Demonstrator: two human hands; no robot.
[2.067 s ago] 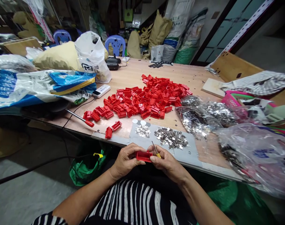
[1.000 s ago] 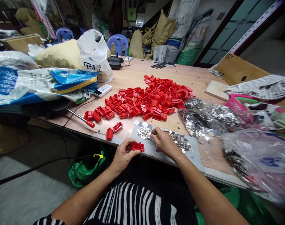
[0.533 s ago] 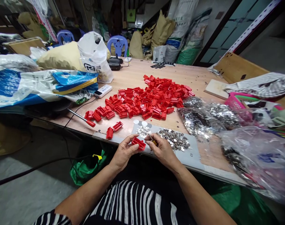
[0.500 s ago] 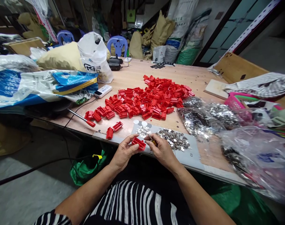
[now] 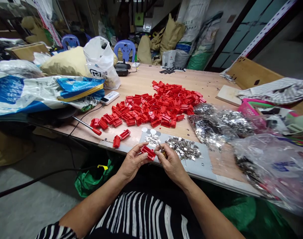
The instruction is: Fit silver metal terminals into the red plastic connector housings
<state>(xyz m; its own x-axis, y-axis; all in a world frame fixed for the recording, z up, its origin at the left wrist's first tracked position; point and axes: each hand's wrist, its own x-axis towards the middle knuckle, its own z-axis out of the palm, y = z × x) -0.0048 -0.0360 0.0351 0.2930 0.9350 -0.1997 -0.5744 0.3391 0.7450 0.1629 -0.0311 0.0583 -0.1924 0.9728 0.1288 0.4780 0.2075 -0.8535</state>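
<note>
My left hand [image 5: 131,162] grips a small red plastic housing [image 5: 148,152] at the table's near edge. My right hand [image 5: 171,162] holds a small yellow-handled screwdriver [image 5: 162,150], its fingertips against the right end of the housing. Just beyond the hands, two heaps of small shiny metal pieces [image 5: 182,147] lie on a grey sheet [image 5: 203,162]. A big pile of red housings [image 5: 158,105] covers the middle of the wooden table [image 5: 138,79]. Two loose red housings [image 5: 120,137] lie left of the sheet.
Clear bags of metal parts [image 5: 216,124] sit at the right, a pink basket [image 5: 248,108] behind them. A red-handled screwdriver [image 5: 88,125], a white remote-like device [image 5: 110,97], a blue-white sack [image 5: 41,93] and a white plastic bag [image 5: 100,59] lie left. A green bag [image 5: 91,177] sits under the table.
My right hand reached to the metal heap on the grey sheet, then came back to the red housing. The left hand lifted the housing up to the table edge.
</note>
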